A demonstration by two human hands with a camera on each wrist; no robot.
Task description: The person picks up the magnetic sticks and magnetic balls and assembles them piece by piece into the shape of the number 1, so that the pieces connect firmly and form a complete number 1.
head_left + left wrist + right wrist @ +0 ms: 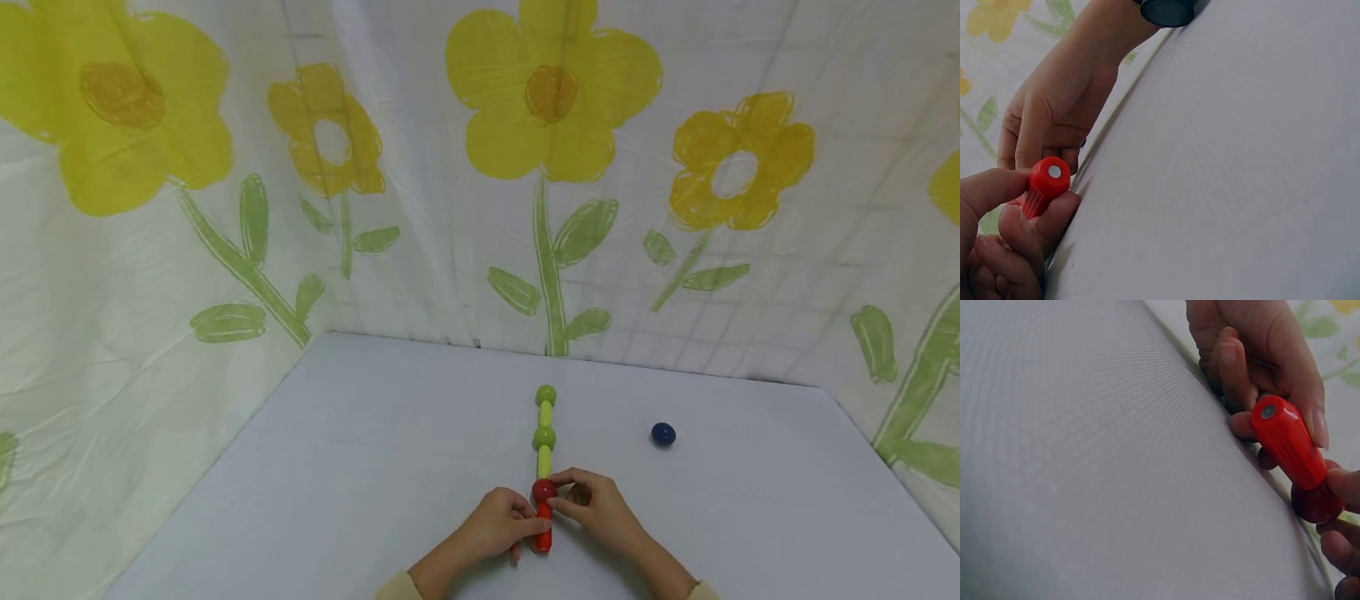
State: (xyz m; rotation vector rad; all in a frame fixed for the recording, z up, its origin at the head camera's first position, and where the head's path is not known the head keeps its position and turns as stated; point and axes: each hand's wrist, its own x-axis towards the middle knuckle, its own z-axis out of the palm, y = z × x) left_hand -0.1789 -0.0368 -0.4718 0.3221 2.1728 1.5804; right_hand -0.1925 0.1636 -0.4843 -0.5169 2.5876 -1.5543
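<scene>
A straight chain of balls and rods runs away from me in the head view. Its near end is a red rod [544, 537] with a silvery disc in its end face, pinched between thumb and fingers of my left hand [500, 527]. Against the rod's far end sits a dark red ball [543, 491], which my right hand [597, 506] pinches from the right. Beyond it come a yellow-green rod [544, 462], a green ball [544, 437], another yellow-green rod [545, 413] and a green ball [546, 395]. In the right wrist view, the red rod [1291, 447] touches the dark red ball [1317, 503].
A dark blue ball [663, 434] lies apart on the white table [360, 433], right of the chain. Behind the table hangs a white curtain [420, 275] printed with yellow flowers. A dark round device [1167, 11] sits on the right wrist.
</scene>
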